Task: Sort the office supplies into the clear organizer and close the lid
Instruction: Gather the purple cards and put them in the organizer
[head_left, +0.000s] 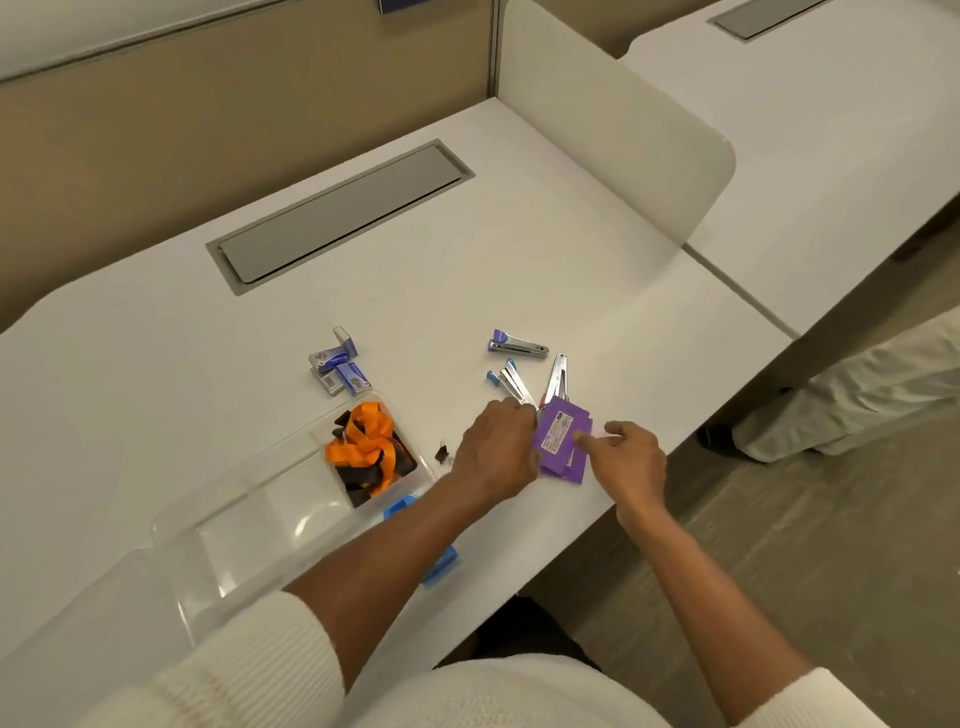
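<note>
A clear plastic organizer (249, 525) lies open on the white desk, its lid (78, 639) folded toward me. Its far compartment holds orange and black lanyards (370, 449). My left hand (496, 449) and my right hand (631, 460) both rest on a stack of purple packets (562, 441) near the desk's front edge, fingers pinching its sides. Just beyond lie three small staplers: one purple (517, 345), one blue (506, 382) and one silver (557, 376). Several small blue staple boxes (338, 366) sit left of them. A black binder clip (442, 453) lies beside my left wrist.
Blue latches (400, 505) line the organizer's near side. A grey cable hatch (340, 210) is set in the desk's far half. A white divider panel (613, 130) stands at the right. A seated person's light trousers (852, 395) show beyond the desk edge.
</note>
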